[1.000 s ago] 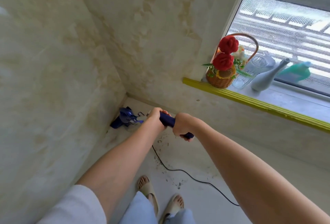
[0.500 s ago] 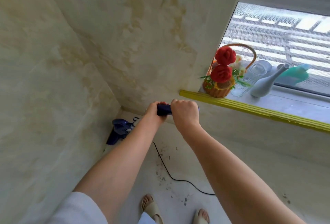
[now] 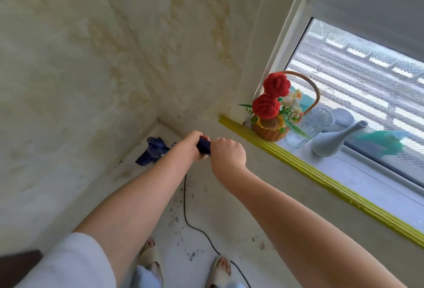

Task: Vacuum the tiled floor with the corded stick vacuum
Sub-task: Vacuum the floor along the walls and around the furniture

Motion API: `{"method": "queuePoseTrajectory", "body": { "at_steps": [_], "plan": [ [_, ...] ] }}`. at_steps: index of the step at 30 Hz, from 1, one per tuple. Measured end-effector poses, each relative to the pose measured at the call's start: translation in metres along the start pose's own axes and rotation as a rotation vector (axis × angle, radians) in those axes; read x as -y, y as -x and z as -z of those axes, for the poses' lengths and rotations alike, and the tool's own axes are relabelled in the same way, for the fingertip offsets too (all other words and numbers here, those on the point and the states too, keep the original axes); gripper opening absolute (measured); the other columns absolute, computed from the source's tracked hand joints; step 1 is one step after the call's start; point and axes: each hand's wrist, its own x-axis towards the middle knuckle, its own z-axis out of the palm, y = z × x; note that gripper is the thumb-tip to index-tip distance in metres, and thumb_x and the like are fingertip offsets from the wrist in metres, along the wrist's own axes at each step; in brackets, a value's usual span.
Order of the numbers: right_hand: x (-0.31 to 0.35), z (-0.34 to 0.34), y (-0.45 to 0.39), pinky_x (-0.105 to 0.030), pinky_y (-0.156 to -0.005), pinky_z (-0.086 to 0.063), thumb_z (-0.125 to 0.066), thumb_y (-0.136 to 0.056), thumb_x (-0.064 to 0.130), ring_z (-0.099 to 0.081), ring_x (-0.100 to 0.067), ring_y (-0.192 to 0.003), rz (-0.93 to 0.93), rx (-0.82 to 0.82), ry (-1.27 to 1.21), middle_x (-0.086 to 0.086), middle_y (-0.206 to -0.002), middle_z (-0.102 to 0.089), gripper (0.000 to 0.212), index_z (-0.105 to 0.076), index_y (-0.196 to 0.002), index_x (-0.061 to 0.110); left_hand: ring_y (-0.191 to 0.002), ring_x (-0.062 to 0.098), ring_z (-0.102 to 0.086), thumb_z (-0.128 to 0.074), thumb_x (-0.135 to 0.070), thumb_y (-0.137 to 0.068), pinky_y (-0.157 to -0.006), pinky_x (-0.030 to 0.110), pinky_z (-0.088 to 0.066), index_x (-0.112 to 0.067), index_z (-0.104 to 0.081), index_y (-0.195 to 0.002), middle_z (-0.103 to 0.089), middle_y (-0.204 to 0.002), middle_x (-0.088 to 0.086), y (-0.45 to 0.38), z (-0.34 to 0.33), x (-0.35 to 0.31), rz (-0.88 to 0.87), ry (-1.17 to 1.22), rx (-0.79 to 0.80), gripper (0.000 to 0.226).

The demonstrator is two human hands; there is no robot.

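Head view of a floor corner below a window sill. Compared with a second ago, the hands sit higher and closer together, and the dark blue plastic vacuum body [image 3: 154,150] lies nearer the wall corner, beyond and left of the fingers. The left hand [image 3: 191,147] is wrapped round the dark blue handle of the corded stick vacuum [image 3: 203,146], fingers curled; just to its right the right hand [image 3: 228,152] grips the same handle, knuckles up (the hands nearly touch, where earlier a stretch of handle showed between them). The thin black power cord [image 3: 185,205] drops from under the hands and runs across the pale tiled floor [image 3: 199,237], past dark scattered debris [image 3: 174,216], towards the two beige slippers [image 3: 219,270]. Right of the fingers runs the yellow ribbed sill edging [image 3: 298,163]. On the sill stand a wicker basket with red knitted roses [image 3: 271,113], a clear ribbed drinking glass [image 3: 307,127] and a grey long-necked ceramic vase [image 3: 332,142], all close together. The marbled cream walls [image 3: 91,69] hem the vacuum body on two sides.
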Motion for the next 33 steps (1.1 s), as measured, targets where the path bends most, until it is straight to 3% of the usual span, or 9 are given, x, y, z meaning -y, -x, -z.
{"method": "queuePoseTrajectory", "body": {
  "at_steps": [5, 11, 15, 18, 24, 26, 29, 33],
  "plan": [
    [-0.001, 0.001, -0.017, -0.026, -0.057, -0.043, -0.056, -0.087, -0.004, -0.065, -0.02, -0.083, 0.001, -0.045, 0.013, 0.0, -0.083, -0.055, 0.025, -0.061, -0.107, 0.011, -0.055, 0.012, -0.037, -0.035, -0.007, -0.098, -0.048, 0.022, -0.035, -0.012, -0.034, -0.066, -0.036, -0.064, 0.001, -0.005, -0.002, -0.006, -0.066, 0.069, 0.016, 0.032],
    [0.008, -0.017, -0.029, -0.027, -0.061, -0.045, -0.052, -0.091, -0.001, -0.065, -0.022, -0.09, 0.002, -0.027, -0.075, -0.003, -0.103, -0.064, 0.026, -0.054, -0.116, 0.008, -0.057, 0.013, -0.038, -0.033, -0.008, -0.098, -0.041, 0.021, -0.039, -0.012, -0.034, -0.066, -0.036, -0.067, 0.003, -0.028, 0.012, -0.013, -0.088, -0.028, 0.009, 0.032],
    [0.004, -0.017, -0.029, -0.028, -0.062, -0.046, -0.054, -0.09, 0.001, -0.065, -0.022, -0.093, 0.025, 0.044, -0.063, -0.002, -0.104, -0.063, 0.031, -0.055, -0.119, 0.011, -0.055, 0.014, -0.037, -0.034, -0.006, -0.097, -0.051, 0.02, -0.038, -0.011, -0.035, -0.067, -0.037, -0.065, 0.002, -0.028, 0.005, -0.011, -0.054, -0.039, -0.049, 0.031],
    [0.008, -0.012, -0.03, -0.029, -0.06, -0.046, -0.055, -0.087, -0.003, -0.064, -0.023, -0.088, 0.046, 0.043, -0.032, -0.001, -0.093, -0.058, 0.033, -0.056, -0.117, 0.012, -0.055, 0.012, -0.04, -0.034, -0.007, -0.097, -0.045, 0.022, -0.036, -0.012, -0.034, -0.068, -0.04, -0.066, 0.0, -0.025, 0.005, -0.013, -0.076, -0.012, -0.04, 0.029],
    [0.025, -0.01, -0.03, -0.027, -0.055, -0.042, -0.056, -0.085, -0.004, -0.052, -0.02, -0.07, 0.048, 0.009, 0.014, 0.0, -0.079, -0.047, 0.032, -0.055, -0.114, 0.01, -0.058, 0.014, -0.041, -0.037, -0.006, -0.094, -0.049, 0.022, -0.035, -0.011, -0.035, -0.07, -0.041, -0.068, 0.002, -0.021, 0.02, -0.025, -0.04, 0.128, -0.038, 0.024],
    [0.026, -0.013, -0.029, -0.027, -0.056, -0.041, -0.055, -0.087, -0.002, -0.054, -0.02, -0.071, 0.037, 0.004, 0.002, 0.0, -0.082, -0.051, 0.031, -0.051, -0.116, 0.008, -0.059, 0.015, -0.043, -0.038, -0.004, -0.094, -0.05, 0.024, -0.037, -0.009, -0.037, -0.071, -0.043, -0.07, 0.004, -0.025, 0.022, -0.024, -0.041, 0.124, -0.036, 0.023],
    [0.023, -0.006, -0.033, -0.028, -0.062, -0.044, -0.052, -0.09, 0.001, -0.064, -0.022, -0.09, 0.065, 0.025, 0.008, -0.002, -0.101, -0.062, 0.03, -0.051, -0.12, 0.008, -0.057, 0.015, -0.039, -0.034, -0.003, -0.095, -0.049, 0.024, -0.035, -0.009, -0.034, -0.071, -0.039, -0.068, 0.004, -0.023, 0.018, -0.024, -0.077, 0.166, -0.058, 0.024],
    [0.022, 0.002, -0.025, -0.031, -0.066, -0.048, -0.053, -0.089, -0.001, -0.064, -0.024, -0.095, 0.099, 0.047, 0.045, -0.003, -0.107, -0.06, 0.037, -0.051, -0.124, 0.01, -0.056, 0.013, -0.039, -0.034, -0.005, -0.094, -0.048, 0.024, -0.034, -0.011, -0.034, -0.069, -0.039, -0.066, 0.002, -0.018, 0.016, -0.023, -0.065, 0.122, -0.037, 0.026]
  ]
}}
